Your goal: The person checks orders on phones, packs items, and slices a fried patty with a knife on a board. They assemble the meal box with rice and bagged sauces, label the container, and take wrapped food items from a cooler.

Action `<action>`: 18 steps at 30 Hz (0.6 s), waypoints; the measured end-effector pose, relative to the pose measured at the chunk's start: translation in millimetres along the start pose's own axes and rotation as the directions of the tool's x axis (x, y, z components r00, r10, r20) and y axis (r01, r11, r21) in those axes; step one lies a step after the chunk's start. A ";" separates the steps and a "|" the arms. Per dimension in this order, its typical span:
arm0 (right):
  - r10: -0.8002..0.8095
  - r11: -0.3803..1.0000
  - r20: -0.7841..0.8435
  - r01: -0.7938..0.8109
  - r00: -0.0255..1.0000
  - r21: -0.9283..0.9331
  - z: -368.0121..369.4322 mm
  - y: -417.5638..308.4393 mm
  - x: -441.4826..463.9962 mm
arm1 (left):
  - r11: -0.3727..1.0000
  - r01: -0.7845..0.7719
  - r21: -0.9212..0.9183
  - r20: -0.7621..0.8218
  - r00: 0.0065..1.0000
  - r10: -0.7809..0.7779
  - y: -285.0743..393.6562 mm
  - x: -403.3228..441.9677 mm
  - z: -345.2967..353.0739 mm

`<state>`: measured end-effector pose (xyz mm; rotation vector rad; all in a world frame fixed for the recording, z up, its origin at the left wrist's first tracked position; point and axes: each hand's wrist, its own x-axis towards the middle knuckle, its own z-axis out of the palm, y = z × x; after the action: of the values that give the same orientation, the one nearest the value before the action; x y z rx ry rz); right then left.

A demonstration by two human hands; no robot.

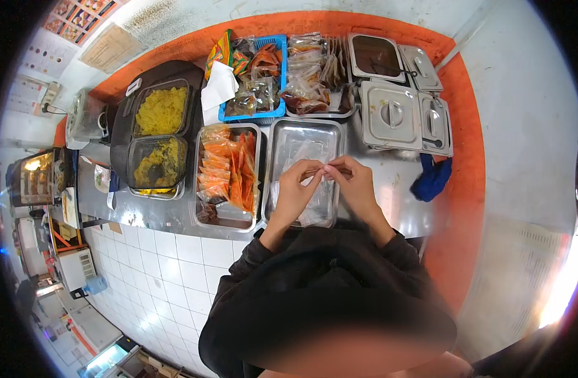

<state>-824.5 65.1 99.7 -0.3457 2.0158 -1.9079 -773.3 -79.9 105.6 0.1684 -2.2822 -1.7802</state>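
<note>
My left hand and my right hand meet above a shallow steel tray. Thumb and fingers of each are pinched, with the fingertips touching; whatever lies between them is too small to make out. Clear plastic bags lie in the tray beneath the hands, partly hidden by them. Just left of my left hand stands another steel tray filled with rows of small bags of orange sauce. A darker packet rests in its near left corner.
Farther back are a blue basket of bagged food and a tray of dark sauce packets. Lidded steel pans and a blue cloth are at right. Yellow rice fills containers at left.
</note>
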 end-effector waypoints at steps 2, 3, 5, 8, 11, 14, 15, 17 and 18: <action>0.024 0.998 0.043 -0.021 0.999 -0.067 -7.0 3.0 -2.7 | 0.998 0.026 -0.059 0.028 0.999 -0.024 -2.6 0.0 0.3; 0.051 0.990 0.083 -0.040 0.995 -0.133 -9.4 2.9 -3.7 | 0.998 0.025 -0.059 0.028 0.999 -0.024 -4.9 -0.5 0.3; 0.085 0.989 0.127 -0.069 0.988 -0.130 -12.0 -2.0 -6.3 | 0.998 0.058 -0.005 0.117 0.991 -0.057 -10.3 -3.3 -0.2; 0.169 0.985 0.202 -0.156 0.965 -0.077 -19.3 0.4 -6.8 | 0.934 0.302 -0.189 0.257 0.933 -0.250 -13.9 -2.8 -2.4; 0.187 0.982 0.261 -0.170 0.947 -0.085 -20.8 -2.1 -7.3 | 0.842 0.401 -0.362 0.378 0.888 -0.261 -25.5 -0.1 -3.1; 0.139 0.950 0.315 -0.037 0.939 -0.309 -24.5 -17.7 -6.1 | 0.798 0.358 -0.484 0.320 0.922 -0.220 -38.9 -7.1 14.6; 0.117 0.887 0.345 0.058 0.931 -0.457 -25.8 -21.0 -4.0 | 0.798 0.357 -0.486 0.318 0.923 -0.219 -33.8 -6.5 12.3; -0.033 0.778 0.277 0.199 0.960 -0.596 -25.9 -0.4 0.1 | 0.915 -0.179 0.361 0.236 0.967 0.096 -22.2 -7.3 4.7; -0.196 0.625 0.230 0.302 0.953 -0.720 -24.6 6.9 0.9 | 0.915 -0.175 0.363 0.234 0.968 0.092 -13.1 -8.2 3.5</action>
<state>-834.9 87.6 93.7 -0.9751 2.6879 -0.9964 -767.0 -78.0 91.2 -0.1178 -2.7016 -1.3252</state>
